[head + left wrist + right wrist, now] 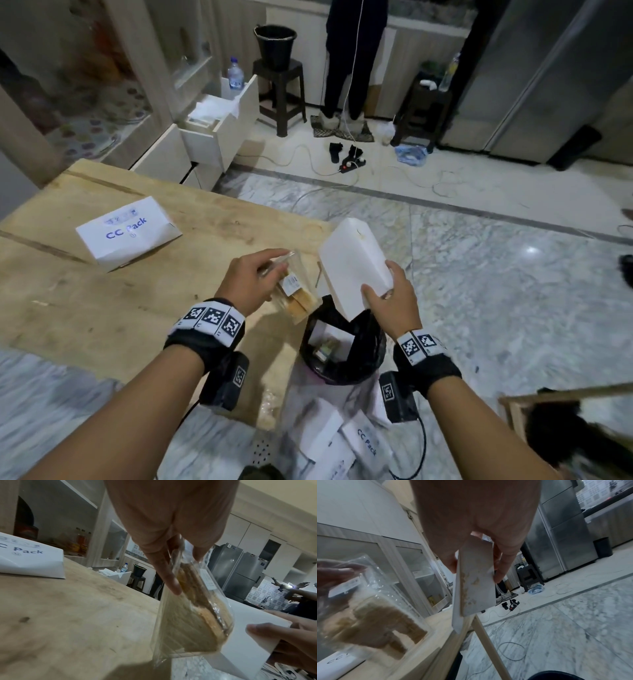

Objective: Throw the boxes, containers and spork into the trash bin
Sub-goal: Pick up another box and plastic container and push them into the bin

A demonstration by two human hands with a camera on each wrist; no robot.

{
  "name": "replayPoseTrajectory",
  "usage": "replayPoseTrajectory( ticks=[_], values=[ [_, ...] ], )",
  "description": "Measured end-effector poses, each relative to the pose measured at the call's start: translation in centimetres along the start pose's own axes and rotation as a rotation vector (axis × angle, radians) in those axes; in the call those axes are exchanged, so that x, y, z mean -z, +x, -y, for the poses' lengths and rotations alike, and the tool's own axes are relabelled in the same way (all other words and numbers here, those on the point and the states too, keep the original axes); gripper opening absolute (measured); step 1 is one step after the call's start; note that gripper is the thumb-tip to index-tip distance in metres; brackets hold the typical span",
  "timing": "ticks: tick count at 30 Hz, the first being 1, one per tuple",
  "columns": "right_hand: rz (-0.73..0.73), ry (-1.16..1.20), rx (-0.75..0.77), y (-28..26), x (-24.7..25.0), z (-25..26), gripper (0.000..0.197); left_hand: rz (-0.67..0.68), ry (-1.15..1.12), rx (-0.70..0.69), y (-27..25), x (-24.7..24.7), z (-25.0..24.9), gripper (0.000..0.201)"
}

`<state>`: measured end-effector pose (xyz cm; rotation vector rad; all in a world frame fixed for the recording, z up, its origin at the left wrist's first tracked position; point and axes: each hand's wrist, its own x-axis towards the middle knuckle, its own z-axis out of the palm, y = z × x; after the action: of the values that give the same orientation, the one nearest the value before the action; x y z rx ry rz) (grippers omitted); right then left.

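My left hand (251, 277) grips a clear plastic container (293, 291) with sandwich bread inside, tilted over the table's right edge. The left wrist view shows the clear container (192, 609) pinched between thumb and fingers (168, 578). My right hand (390, 301) holds a plain white box (352, 263) by its lower corner, tilted above the black-lined trash bin (373, 356) on the floor. The right wrist view shows the white box (474, 585), stained underneath. Another white box marked "CC Pack" (128, 231) lies on the wooden table (102, 308). A thin wooden spork (318, 274) lies at the table edge.
White boxes (346, 442) lie on the marble floor in front of the bin. The bin holds some rubbish. Open white drawers (219, 126), two dark stools, cables with a power strip (351, 164) and a standing person are further back. A steel fridge stands right.
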<state>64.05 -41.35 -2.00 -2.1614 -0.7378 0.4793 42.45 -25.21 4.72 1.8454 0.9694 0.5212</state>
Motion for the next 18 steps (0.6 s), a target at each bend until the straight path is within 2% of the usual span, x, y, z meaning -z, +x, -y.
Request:
replayPoseTrajectory(
  ticks=[5,10,14,18],
  values=[
    [0.009,0.007,-0.053,-2.6,4.8,-5.7,0.066,0.008,-0.01,0.023,-2.7,-7.0,-2.8,0.025],
    [0.048,-0.021,-0.116,-4.3,8.0,-12.7,0.069,0.025,0.004,0.056,-5.0,-14.5,-3.1,0.029],
    [0.124,-0.041,-0.198,-5.2,7.7,-19.2,0.072,0.022,0.01,0.141,-6.3,-20.5,-0.2,0.032],
    [0.233,-0.07,-0.291,-4.8,5.2,-25.2,0.071,0.068,0.008,0.224,-6.6,-25.0,5.0,0.035]
  ],
)
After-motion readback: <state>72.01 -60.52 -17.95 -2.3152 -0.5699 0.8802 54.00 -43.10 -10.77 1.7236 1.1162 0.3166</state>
